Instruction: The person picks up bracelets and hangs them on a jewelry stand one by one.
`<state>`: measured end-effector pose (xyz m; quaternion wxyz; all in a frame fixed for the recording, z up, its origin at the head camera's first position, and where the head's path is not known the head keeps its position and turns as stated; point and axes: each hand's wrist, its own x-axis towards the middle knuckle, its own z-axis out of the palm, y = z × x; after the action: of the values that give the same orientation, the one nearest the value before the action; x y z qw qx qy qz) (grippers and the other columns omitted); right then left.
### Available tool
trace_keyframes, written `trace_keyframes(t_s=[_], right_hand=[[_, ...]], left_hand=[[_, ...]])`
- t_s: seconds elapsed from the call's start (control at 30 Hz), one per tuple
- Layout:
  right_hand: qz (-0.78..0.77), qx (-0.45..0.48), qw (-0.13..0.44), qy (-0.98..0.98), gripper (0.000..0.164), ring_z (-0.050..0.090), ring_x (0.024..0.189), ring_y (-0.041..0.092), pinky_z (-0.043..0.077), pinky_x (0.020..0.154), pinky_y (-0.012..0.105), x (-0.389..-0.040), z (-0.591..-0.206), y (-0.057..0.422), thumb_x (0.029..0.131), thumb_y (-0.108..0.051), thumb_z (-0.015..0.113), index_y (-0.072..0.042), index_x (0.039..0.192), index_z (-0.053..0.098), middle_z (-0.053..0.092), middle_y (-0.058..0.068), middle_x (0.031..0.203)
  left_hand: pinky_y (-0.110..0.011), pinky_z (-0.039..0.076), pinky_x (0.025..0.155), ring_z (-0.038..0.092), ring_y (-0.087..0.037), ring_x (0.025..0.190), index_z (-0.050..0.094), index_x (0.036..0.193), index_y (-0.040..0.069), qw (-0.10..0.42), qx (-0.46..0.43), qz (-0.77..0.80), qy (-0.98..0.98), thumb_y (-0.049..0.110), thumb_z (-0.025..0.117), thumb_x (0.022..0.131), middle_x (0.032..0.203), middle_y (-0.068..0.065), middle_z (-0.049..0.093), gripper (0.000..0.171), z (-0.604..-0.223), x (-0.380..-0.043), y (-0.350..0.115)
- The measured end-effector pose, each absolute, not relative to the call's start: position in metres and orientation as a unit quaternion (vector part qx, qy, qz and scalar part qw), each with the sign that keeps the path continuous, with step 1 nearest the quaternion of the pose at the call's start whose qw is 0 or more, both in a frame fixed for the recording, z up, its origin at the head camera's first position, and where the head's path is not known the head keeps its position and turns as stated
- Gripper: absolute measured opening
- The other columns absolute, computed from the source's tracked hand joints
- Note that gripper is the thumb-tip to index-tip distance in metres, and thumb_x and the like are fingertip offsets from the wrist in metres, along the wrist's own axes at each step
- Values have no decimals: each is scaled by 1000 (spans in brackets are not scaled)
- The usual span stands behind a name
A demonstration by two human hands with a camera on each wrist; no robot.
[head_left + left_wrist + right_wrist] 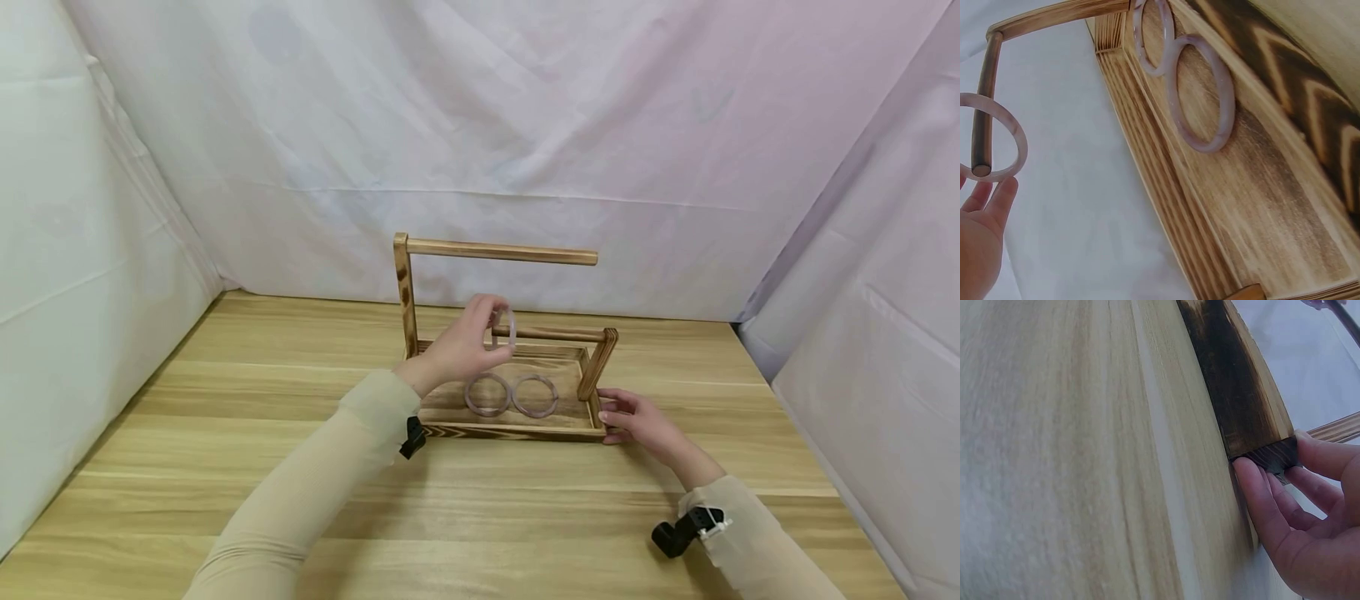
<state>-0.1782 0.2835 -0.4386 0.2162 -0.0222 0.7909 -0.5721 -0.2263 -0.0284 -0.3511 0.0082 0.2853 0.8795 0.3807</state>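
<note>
A pale purple bangle (1020, 140) is pinched upright between the thumb and fingers of my left hand (468, 342). It stands around the free end of the lower rod (555, 334) of a wooden display rack; the rod's tip shows through the ring in the left wrist view. Two more pale purple bangles, one on the left (487, 395) and one on the right (536, 396), lie side by side in the rack's tray (517, 433). My right hand (637, 425) grips the tray's right end, thumb and fingers about its corner (1266, 456).
A taller post (406, 296) at the rack's left carries an upper rod (502, 252) with a free right end. A short post (597, 365) bears the lower rod at the right. The rack stands on a wood-grain table (480, 517), with white cloth (480, 125) hanging behind.
</note>
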Motion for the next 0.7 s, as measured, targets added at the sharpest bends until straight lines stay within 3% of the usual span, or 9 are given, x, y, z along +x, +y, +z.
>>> trace_keyframes(t_s=[0.13, 0.7], right_hand=[[-572, -24, 215, 791, 60, 57, 91, 12, 57, 77, 34, -178, -439, 284, 95, -10, 51, 9, 144, 22, 38, 33, 130], [-570, -27, 210, 794, 59, 57, 91, 12, 57, 77, 34, -179, -440, 285, 95, -10, 51, 9, 143, 23, 40, 30, 126]], left_hand=[[-34, 46, 85, 44, -19, 102, 37, 131, 7, 5, 294, 373, 880, 24, 61, 85, 123, -12, 42, 55, -349, -228, -24], [-30, 37, 70, 39, -18, 87, 36, 121, 7, 25, 327, 360, 873, 22, 62, 83, 105, -9, 36, 48, -339, -236, -9]])
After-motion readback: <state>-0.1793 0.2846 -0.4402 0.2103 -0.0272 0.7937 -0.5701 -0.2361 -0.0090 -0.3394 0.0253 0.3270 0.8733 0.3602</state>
